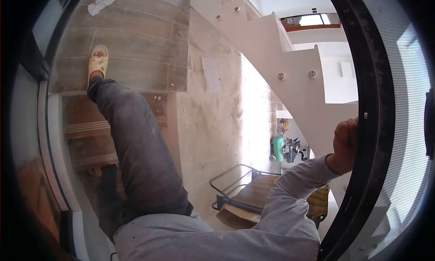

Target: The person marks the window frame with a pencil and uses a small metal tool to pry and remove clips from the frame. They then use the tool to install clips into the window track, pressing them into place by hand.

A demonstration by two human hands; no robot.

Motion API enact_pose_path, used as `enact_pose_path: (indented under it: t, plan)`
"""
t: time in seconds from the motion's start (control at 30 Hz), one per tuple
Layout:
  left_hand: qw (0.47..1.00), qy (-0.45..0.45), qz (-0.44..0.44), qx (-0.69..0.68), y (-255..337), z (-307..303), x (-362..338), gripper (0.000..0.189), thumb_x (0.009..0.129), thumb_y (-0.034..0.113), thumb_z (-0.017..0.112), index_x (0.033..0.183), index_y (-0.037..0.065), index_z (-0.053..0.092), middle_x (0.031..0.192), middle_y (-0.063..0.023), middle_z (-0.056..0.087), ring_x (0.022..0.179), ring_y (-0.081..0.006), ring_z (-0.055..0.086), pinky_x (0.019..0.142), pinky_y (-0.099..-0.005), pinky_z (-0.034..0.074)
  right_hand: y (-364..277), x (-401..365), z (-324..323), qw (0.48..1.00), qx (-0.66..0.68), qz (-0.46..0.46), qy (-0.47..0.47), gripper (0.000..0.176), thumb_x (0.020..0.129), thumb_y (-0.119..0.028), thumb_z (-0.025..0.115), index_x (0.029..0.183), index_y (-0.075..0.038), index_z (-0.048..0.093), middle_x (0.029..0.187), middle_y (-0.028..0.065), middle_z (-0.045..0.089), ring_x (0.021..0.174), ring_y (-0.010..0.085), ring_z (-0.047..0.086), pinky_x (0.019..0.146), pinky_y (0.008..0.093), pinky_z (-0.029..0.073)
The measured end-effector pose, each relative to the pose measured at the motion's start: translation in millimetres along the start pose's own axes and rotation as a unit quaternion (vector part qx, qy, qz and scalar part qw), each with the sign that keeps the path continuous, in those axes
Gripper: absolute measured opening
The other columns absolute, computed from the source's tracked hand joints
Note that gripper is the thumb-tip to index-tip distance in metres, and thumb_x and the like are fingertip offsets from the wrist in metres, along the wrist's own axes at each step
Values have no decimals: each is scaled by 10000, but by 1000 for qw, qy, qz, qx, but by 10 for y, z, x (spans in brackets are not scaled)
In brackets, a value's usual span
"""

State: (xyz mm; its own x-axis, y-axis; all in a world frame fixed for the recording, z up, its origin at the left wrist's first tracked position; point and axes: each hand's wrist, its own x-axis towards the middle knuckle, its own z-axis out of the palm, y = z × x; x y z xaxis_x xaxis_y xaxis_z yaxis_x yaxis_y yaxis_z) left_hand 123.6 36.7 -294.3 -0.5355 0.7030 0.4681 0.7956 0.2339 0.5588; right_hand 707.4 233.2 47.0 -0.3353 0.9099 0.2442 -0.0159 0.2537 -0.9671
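My right hand (346, 142) reaches out at the right, its fingers curled against the inner edge of a black frame (378, 138). A pale mesh screen (405, 79) fills the far side of this frame. The grey sleeve (297, 184) of my right arm runs up to the hand from below. My left hand is out of view. One of my legs (140, 143), in dark trousers, stretches forward, and its foot in a yellow sandal (99, 61) rests on the tiled floor (136, 43).
Brown steps (86, 129) lie beneath my legs. A white staircase side (290, 61) with round metal fittings crosses the upper right. Below stand a chair with a striped seat (256, 193), a cardboard box (235, 215) and a green object (277, 147). A white cloth (102, 2) lies on the tiles.
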Motion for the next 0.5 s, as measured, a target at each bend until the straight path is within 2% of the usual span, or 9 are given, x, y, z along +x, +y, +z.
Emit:
enact_pose_path:
  t: [0.3, 0.4, 0.43, 0.47, 0.5]
  plan:
    - [1000, 0, -12, 8, 14, -94, 8, 401, 1002, 405, 693, 955, 14, 767, 745, -73, 703, 569, -137, 538, 547, -316, 459, 13, -12, 15, 1000, 7, -8, 20, 285, 938, -218, 736, 704, -128, 602, 498, -26, 390, 360, 69, 270, 413, 267, 154]
    - [1000, -2, -20, 11, 61, -118, 18, 407, 1002, 414, 691, 957, 17, 769, 747, -75, 706, 571, -137, 540, 548, -317, 459, 12, -23, 2, 1000, 18, -4, 10, 273, 951, -250, 715, 740, -114, 609, 543, -23, 443, 382, 81, 309, 442, 287, 212]
    - [1000, -5, -23, 10, 70, -113, 19, 409, 1002, 417, 690, 957, 18, 770, 748, -76, 707, 572, -137, 541, 548, -317, 459, 12, -57, -14, 999, 26, -6, 29, 253, 957, -273, 702, 792, -96, 628, 615, 1, 500, 469, 95, 406, 501, 285, 296]
    - [999, -11, -39, -2, 102, -93, 48, 411, 1002, 419, 690, 958, 19, 770, 749, -76, 708, 573, -137, 542, 548, -318, 459, 24, -59, -27, 999, 40, -14, 27, 249, 960, -276, 695, 807, -92, 627, 630, 4, 502, 481, 99, 411, 514, 286, 301]
    - [999, -19, -25, 19, -16, -188, 38, 362, 1016, 369, 647, 1005, 23, 752, 814, -83, 715, 659, -158, 571, 622, -329, 471, -7, -59, -29, 998, 46, -24, 32, 245, 963, -279, 689, 822, -89, 625, 646, 7, 505, 494, 102, 417, 526, 288, 306]
